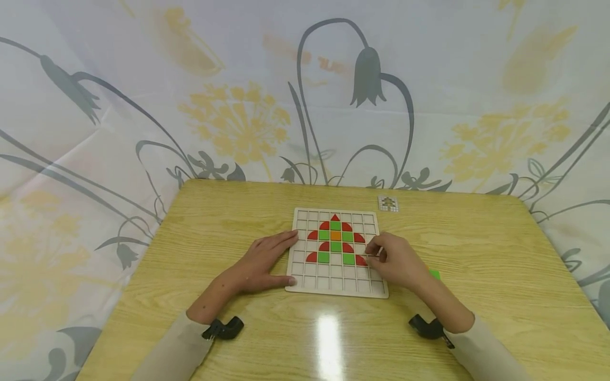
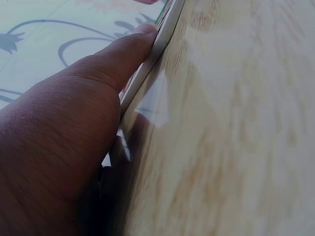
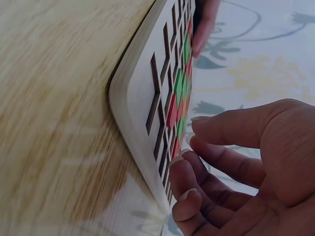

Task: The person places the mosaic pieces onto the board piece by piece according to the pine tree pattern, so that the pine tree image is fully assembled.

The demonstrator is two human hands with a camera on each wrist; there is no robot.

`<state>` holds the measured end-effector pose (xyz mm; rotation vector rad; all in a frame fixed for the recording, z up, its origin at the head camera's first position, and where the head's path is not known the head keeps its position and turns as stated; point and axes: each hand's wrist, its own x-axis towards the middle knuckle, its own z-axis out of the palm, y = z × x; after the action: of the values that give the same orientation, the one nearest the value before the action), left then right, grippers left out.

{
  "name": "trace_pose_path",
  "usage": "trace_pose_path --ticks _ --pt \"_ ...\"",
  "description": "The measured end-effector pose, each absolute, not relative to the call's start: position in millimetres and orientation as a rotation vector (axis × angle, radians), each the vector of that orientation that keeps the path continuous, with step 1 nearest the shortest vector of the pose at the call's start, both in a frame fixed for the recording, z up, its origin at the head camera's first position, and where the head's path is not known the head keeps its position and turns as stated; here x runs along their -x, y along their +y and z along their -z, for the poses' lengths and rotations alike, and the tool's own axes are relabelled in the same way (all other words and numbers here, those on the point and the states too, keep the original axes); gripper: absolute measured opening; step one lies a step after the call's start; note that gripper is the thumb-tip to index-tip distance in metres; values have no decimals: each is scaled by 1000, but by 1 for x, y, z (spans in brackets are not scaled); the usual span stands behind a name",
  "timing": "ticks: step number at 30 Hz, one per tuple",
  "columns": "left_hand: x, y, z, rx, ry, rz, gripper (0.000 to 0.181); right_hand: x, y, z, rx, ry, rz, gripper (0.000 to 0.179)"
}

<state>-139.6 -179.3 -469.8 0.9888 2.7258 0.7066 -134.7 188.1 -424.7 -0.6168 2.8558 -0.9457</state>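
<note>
A pale wooden grid board [image 1: 343, 286] lies on the table with green squares, red rounded pieces, a red triangle [image 1: 335, 217] and an orange square [image 1: 335, 236] set in a tree shape. My left hand [image 1: 262, 263] rests at the board's left edge, fingers extended; its thumb lies along the rim in the left wrist view. Over the right edge, my right hand [image 1: 395, 259] has curled fingers, thumb and index tips close together beside a red rounded piece [image 1: 360, 260]. Whether those fingertips pinch anything is unclear. In the right wrist view, the fingers [image 3: 184, 179] hover near the board's grid.
A small pattern card [image 1: 388, 203] lies behind the board, to the right. Partly hidden by the right wrist, a green piece [image 1: 434, 274] sits on the wooden table [image 1: 505, 264]. A flowered cloth [image 1: 238, 63] hangs behind the table.
</note>
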Motion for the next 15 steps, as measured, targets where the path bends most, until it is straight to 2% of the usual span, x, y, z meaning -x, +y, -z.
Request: trace_pose_path --ticks 15 --pt "140 -180 472 -984 2731 -699 99 127 226 427 541 2941 914 11"
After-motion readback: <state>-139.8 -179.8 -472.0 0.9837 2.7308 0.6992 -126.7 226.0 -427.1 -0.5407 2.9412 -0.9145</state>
